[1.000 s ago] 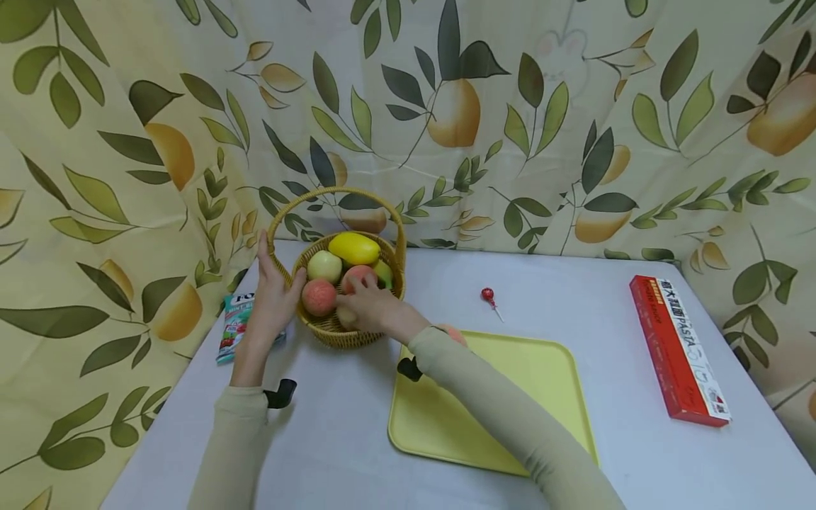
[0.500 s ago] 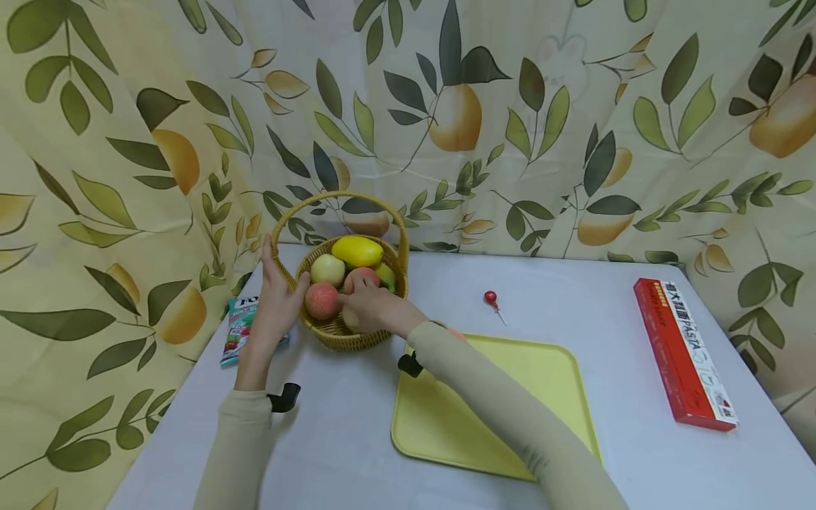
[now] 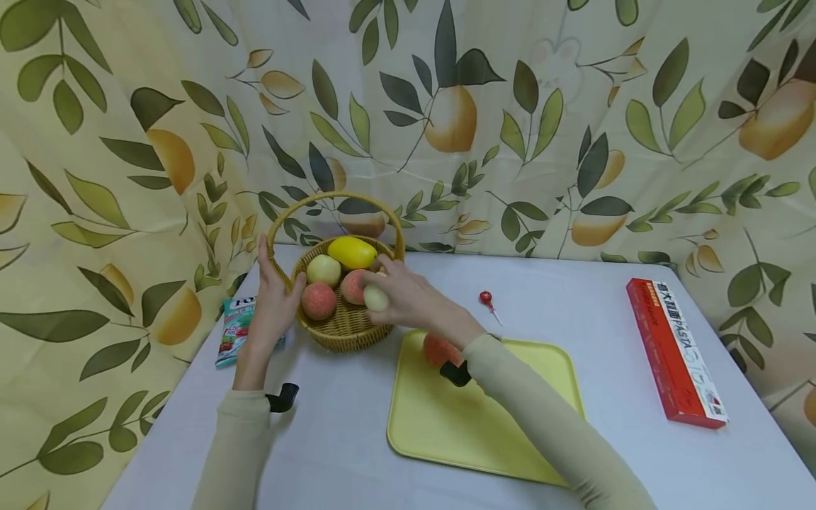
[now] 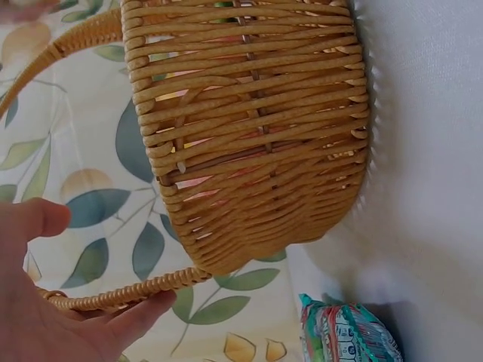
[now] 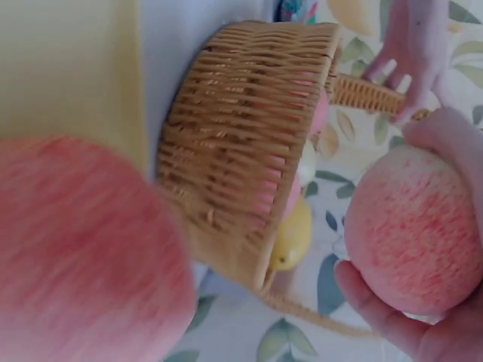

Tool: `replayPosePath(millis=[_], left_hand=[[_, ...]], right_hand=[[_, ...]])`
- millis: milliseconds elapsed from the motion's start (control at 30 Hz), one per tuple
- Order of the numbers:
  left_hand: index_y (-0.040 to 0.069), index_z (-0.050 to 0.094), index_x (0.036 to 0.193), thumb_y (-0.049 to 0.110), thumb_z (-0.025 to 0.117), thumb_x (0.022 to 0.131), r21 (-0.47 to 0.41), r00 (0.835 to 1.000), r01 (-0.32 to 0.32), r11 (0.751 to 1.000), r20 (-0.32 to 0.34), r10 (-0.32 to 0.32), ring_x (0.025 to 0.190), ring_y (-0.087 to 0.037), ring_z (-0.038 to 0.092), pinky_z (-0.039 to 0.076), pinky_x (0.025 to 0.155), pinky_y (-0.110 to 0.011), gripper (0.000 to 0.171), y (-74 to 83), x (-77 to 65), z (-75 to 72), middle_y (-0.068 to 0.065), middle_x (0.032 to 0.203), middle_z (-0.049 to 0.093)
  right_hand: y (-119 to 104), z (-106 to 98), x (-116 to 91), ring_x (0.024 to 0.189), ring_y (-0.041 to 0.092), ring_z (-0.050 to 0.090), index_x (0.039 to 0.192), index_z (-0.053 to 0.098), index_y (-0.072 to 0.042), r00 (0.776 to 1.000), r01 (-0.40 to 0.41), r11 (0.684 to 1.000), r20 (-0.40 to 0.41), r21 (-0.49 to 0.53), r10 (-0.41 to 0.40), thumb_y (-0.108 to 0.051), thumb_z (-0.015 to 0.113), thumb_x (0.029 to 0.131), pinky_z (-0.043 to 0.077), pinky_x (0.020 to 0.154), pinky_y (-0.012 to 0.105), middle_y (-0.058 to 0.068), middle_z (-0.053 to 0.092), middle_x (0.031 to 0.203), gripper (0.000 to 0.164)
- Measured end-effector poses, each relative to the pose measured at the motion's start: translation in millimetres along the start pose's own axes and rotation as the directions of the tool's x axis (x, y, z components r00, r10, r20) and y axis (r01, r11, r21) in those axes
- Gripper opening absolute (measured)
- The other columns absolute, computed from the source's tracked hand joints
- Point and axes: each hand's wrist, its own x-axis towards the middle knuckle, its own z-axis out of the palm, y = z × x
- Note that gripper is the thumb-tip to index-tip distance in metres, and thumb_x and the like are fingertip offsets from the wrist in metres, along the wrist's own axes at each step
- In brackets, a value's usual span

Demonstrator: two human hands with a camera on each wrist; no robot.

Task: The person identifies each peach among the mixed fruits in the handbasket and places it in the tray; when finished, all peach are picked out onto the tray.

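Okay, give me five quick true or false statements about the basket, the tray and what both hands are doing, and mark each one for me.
1. The left hand touches the handle of the basket. True.
2. The basket is empty. False: a yellow fruit and several others lie in it.
3. The right hand holds a pinkish round fruit. True.
4. The basket lies tipped on its side. False: it stands upright on the white table.
5. A reddish fruit lies on the yellow tray. True.
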Motion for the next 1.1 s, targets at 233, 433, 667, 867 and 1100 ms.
replayPosePath(millis=[233, 433, 667, 867, 1100], left_hand=[[0.039, -0.022, 0.16, 0.027, 0.054, 0.105, -0.013, 1.0, 0.005, 1.0, 0.006, -0.005, 0.159, -0.043, 0.01, 0.02, 0.126, -0.065, 0.095, -0.4, -3.3, -0.3, -0.01, 0.174, -0.012], [0.041, -0.022, 0.159, 0.03, 0.053, 0.106, -0.016, 1.0, 0.009, 1.0, 0.008, -0.009, 0.159, -0.043, 0.01, 0.019, 0.126, -0.065, 0.093, 3.2, 2.6, -6.0, -0.006, 0.174, -0.013], [0.043, -0.025, 0.158, 0.031, 0.052, 0.106, -0.029, 0.998, 0.025, 0.999, 0.05, -0.024, 0.16, -0.041, 0.008, 0.019, 0.126, -0.064, 0.093, 2.1, 2.3, -3.8, -0.006, 0.174, -0.016], [0.047, -0.025, 0.157, 0.033, 0.052, 0.106, -0.026, 0.999, 0.033, 0.999, 0.034, -0.032, 0.159, -0.044, 0.011, 0.021, 0.124, -0.067, 0.094, 2.0, -1.4, 1.2, -0.008, 0.174, -0.014], [0.045, -0.024, 0.158, 0.029, 0.053, 0.106, -0.02, 1.0, 0.018, 1.0, 0.0, -0.018, 0.157, -0.047, 0.016, 0.024, 0.123, -0.067, 0.094, 5.1, -5.0, 2.8, -0.008, 0.174, -0.013]], right_hand=[[5.2, -20.4, -57.9, 0.107, 0.018, 0.053, 0.115, 0.065, -0.027, 0.998, -0.026, 0.999, -0.055, -0.033, 0.025, -0.044, 0.077, 0.084, 0.051, 0.063, 0.029, -0.007, 0.061, 0.118, 0.038], [27.5, -33.1, -114.3, 0.108, 0.023, 0.054, 0.116, 0.065, -0.023, 0.982, -0.15, 0.989, -0.119, 0.006, 0.149, -0.035, 0.078, 0.084, 0.055, 0.067, 0.033, -0.002, 0.06, 0.121, 0.036], [60.1, -31.7, -186.5, 0.103, 0.039, 0.062, 0.123, 0.055, -0.01, 0.906, -0.352, 0.933, -0.224, 0.07, 0.359, -0.025, 0.088, 0.077, 0.059, 0.063, 0.041, 0.019, 0.042, 0.129, 0.059], [83.4, -29.8, -225.6, 0.09, 0.041, 0.061, 0.126, 0.048, -0.006, 0.834, -0.478, 0.873, -0.263, 0.097, 0.486, -0.023, 0.089, 0.077, 0.059, 0.063, 0.047, 0.026, 0.041, 0.126, 0.066], [100.2, -25.1, -239.5, 0.093, 0.036, 0.062, 0.135, 0.056, -0.011, 0.839, -0.508, 0.853, -0.154, 0.121, 0.522, -0.027, 0.087, 0.081, 0.058, 0.067, 0.045, 0.025, 0.053, 0.122, 0.064]])
